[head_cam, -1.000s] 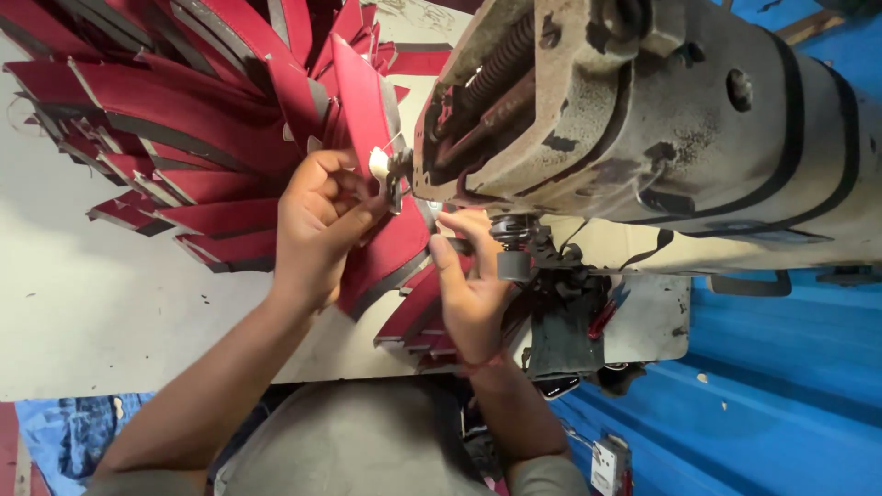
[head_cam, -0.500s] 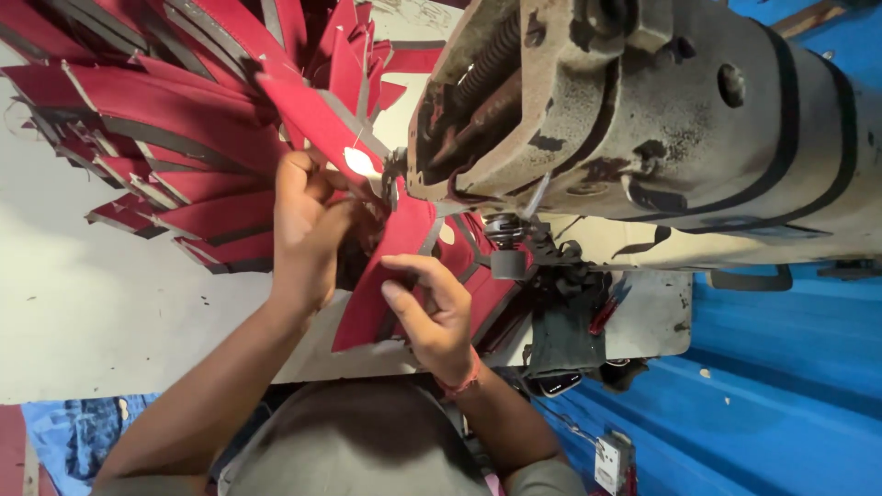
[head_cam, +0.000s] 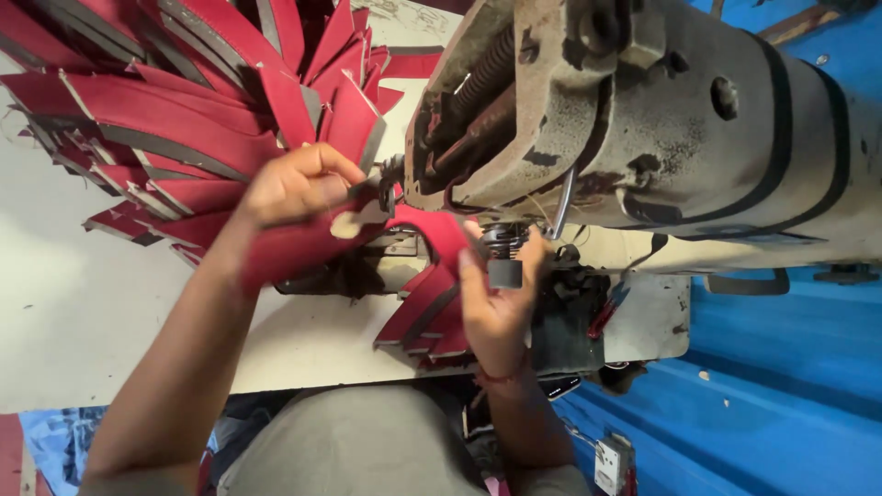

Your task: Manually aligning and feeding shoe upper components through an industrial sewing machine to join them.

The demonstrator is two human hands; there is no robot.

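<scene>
My left hand [head_cam: 294, 188] grips one end of a curved red leather strip [head_cam: 303, 248] beside the head of a worn, cream-coloured sewing machine [head_cam: 661, 138]. My right hand [head_cam: 491, 298] pinches the same strip's other end [head_cam: 441, 230] right at the presser foot [head_cam: 503, 259] under the machine head. The needle itself is hidden by the machine. More red strips [head_cam: 427, 317] hang off the table edge just left of my right hand.
A big fan-shaped pile of red strips with grey undersides [head_cam: 184, 119] covers the pale table [head_cam: 101, 321] at the upper left. Blue sheet metal [head_cam: 772, 395] lies to the right and below. A small white switch box [head_cam: 611, 464] sits near the bottom.
Both hands have shifted the red strip toward the presser foot. My right hand moved up from the hanging strips to the foot, and my left hand lowered its end.
</scene>
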